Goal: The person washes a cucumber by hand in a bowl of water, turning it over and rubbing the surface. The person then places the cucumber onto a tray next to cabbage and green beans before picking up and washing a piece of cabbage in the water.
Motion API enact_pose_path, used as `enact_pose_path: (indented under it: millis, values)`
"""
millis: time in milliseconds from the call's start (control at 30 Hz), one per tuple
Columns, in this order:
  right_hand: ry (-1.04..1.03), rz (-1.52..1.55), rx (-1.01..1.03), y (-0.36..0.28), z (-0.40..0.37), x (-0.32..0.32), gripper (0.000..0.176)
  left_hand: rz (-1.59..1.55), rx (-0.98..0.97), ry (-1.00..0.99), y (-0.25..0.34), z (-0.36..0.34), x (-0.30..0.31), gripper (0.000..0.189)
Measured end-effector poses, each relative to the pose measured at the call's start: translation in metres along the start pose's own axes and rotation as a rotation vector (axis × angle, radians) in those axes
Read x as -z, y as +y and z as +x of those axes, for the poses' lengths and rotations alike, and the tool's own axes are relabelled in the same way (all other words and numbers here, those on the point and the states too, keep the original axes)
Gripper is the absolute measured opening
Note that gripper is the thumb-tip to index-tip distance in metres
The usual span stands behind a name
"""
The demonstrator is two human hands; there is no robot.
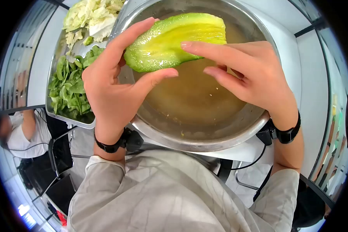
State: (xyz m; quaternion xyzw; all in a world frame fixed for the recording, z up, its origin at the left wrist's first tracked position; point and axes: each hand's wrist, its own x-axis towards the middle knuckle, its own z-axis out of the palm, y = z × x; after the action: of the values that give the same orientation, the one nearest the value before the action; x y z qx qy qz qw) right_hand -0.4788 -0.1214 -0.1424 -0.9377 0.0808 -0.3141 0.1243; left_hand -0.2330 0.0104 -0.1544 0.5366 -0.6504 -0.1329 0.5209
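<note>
My left hand (116,79) grips one end of a halved green gourd (181,38), its fingers behind and its thumb along the lower side. The gourd's cut, hollow face is turned up, wet and yellow-green. Over its right part reaches my right hand (251,73), with the index fingertip at the hollow surface and the thumb held apart below. Nothing is held in my right hand. Beneath both hands stands a large metal basin (205,145) of cloudy, brownish water with small bits floating in it.
To the left, a metal tray (83,123) holds green leaves (67,89) and torn pale cabbage (91,17). The basin stands on a white table (286,50). Another person in a white shirt (33,133) is at the far left, near a black chair (60,143).
</note>
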Motion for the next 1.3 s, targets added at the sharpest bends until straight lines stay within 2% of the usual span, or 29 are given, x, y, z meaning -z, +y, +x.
enact_pose_path:
  millis: [100,367,467,733,867,1133,1300]
  values:
    - [-0.041,-0.019,0.030,0.002,-0.001,0.001,0.056,-0.001,-0.034,-0.006,-0.001,-0.001,0.000,0.082]
    - [0.057,-0.022,0.087,0.007,-0.002,0.003,0.027,-0.003,-0.043,-0.004,-0.002,0.000,0.000,0.082]
    - [0.107,-0.016,0.050,0.003,-0.001,0.000,0.027,-0.010,-0.047,0.002,-0.004,-0.001,0.000,0.081]
    - [0.091,-0.049,0.123,0.012,-0.003,0.003,0.031,0.006,0.003,0.028,0.000,-0.001,0.000,0.079]
    - [0.087,-0.041,0.046,0.006,-0.003,0.004,0.032,-0.017,-0.022,0.014,-0.002,0.000,0.000,0.079]
    - [0.094,-0.064,0.088,0.010,-0.003,0.003,0.031,-0.021,-0.044,0.012,-0.003,-0.001,0.000,0.079]
    - [0.091,-0.054,0.026,0.006,-0.002,0.003,0.028,-0.035,-0.020,0.016,-0.002,-0.001,0.000,0.079]
